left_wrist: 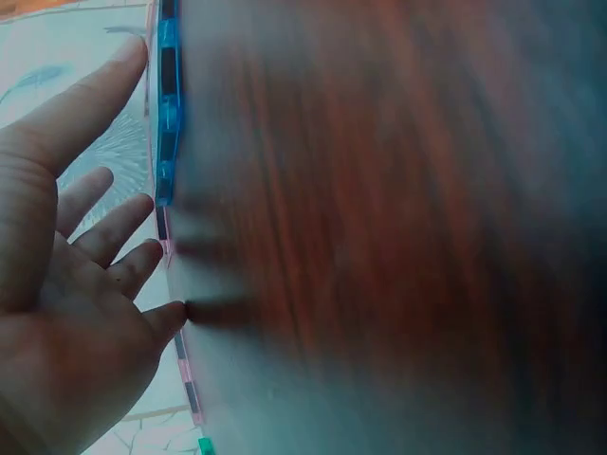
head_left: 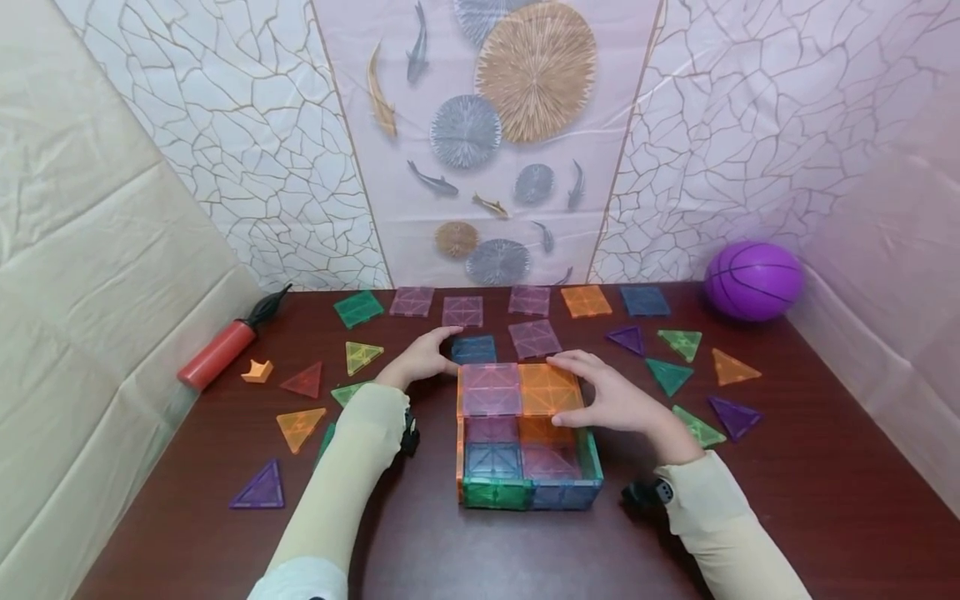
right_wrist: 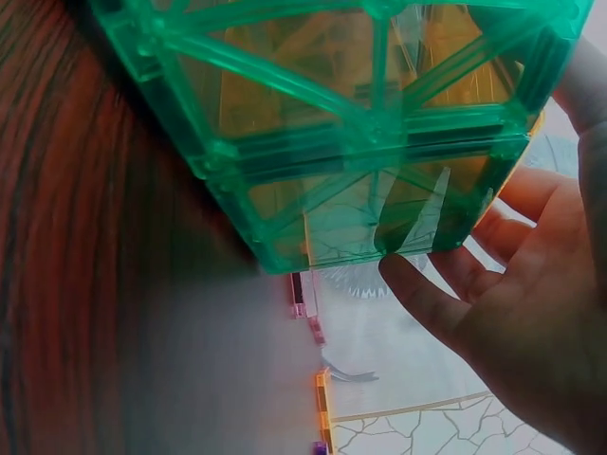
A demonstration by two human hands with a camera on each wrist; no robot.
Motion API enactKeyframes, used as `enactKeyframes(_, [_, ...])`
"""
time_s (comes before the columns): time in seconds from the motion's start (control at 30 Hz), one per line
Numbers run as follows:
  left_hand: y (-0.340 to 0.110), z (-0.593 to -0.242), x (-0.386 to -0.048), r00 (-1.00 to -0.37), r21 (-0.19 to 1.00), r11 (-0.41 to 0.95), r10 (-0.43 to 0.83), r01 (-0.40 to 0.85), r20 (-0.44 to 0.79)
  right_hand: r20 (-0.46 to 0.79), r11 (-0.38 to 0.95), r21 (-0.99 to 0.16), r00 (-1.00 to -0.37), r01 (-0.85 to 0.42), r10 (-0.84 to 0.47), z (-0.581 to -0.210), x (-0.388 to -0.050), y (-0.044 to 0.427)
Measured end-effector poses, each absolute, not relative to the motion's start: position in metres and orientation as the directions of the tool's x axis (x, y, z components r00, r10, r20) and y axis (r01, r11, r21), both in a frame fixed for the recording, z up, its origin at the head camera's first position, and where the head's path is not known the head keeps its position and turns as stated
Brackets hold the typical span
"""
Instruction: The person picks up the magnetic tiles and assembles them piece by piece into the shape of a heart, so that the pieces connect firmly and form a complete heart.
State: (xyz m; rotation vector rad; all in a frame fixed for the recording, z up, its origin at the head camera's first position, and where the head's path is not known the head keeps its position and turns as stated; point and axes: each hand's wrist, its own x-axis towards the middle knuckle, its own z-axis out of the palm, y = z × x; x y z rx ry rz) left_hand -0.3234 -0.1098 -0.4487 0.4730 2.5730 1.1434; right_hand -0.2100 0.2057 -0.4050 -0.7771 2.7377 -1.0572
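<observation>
My right hand (head_left: 611, 402) grips the orange square tile (head_left: 551, 389) at the far right of a see-through magnetic-tile box (head_left: 498, 493), my thumb at the tile's near edge and my fingertips at its far edge. Beside that tile lies a pink square tile (head_left: 489, 389), and together the two cover the far half of the box. The near half is uncovered above, so I look down onto a blue floor tile (head_left: 492, 460) and a pink floor tile. The front wall is green and blue, the right wall green, the left one orange. In the right wrist view, my fingers reach round the back of the green side. My left hand (head_left: 422, 360) is beyond the far left corner of the box, thumb and fingers spread apart and gripping nothing; the thumb is so near the corner that I can't quite tell whether it touches. Just past it a blue square tile (head_left: 473, 348) lies flat on the dark red-brown table (head_left: 420, 550), near a loose pink square (head_left: 534, 338). Triangular tiles lie to both sides, with a red hand pump (head_left: 225, 346) at far left and a purple ball (head_left: 753, 281) at far right.
</observation>
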Motion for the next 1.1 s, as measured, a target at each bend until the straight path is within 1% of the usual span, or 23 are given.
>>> enactKeyframes(0.17, [-0.105,-0.448,-0.322,-0.9,0.7,0.685,0.411,0.202,-0.143,0.073,0.629,-0.662,-0.871,-0.407,-0.486,-0.406,-0.21,0.206])
enactKeyframes(0.33, [-0.104,-0.445,-0.321,-0.904,0.662,0.71,0.413,0.241,-0.113,0.071,0.63,-0.662,-0.87,-0.407,-0.487,-0.405,-0.209,0.206])
enactKeyframes(0.5, [-0.111,-0.437,-0.318,-0.912,0.656,0.707,0.404,0.264,-0.068,0.07,0.624,-0.669,-0.87,-0.404,-0.488,-0.406,-0.208,0.206])
enactKeyframes(0.67, [-0.117,-0.411,-0.31,-0.923,0.692,0.668,0.386,0.275,-0.005,0.08,0.612,-0.677,-0.868,-0.409,-0.491,-0.406,-0.208,0.207])
enactKeyframes(0.8, [-0.115,-0.38,-0.293,-0.925,0.719,0.63,0.376,0.292,0.046,0.091,0.608,-0.68,-0.87,-0.41,-0.485,-0.406,-0.209,0.209])
enactKeyframes(0.9, [-0.107,-0.36,-0.274,-0.914,0.727,0.604,0.399,0.325,0.076,0.104,0.6,-0.683,-0.869,-0.416,-0.484,-0.409,-0.21,0.21])
enactKeyframes(1.0, [-0.096,-0.348,-0.251,-0.886,0.724,0.574,0.449,0.383,0.113,0.102,0.587,-0.7,-0.871,-0.406,-0.481,-0.412,-0.212,0.211])
enactKeyframes(1.1, [-0.083,-0.344,-0.227,-0.846,0.713,0.531,0.508,0.457,0.164,0.093,0.569,-0.729,-0.878,-0.382,-0.47,-0.415,-0.214,0.212])
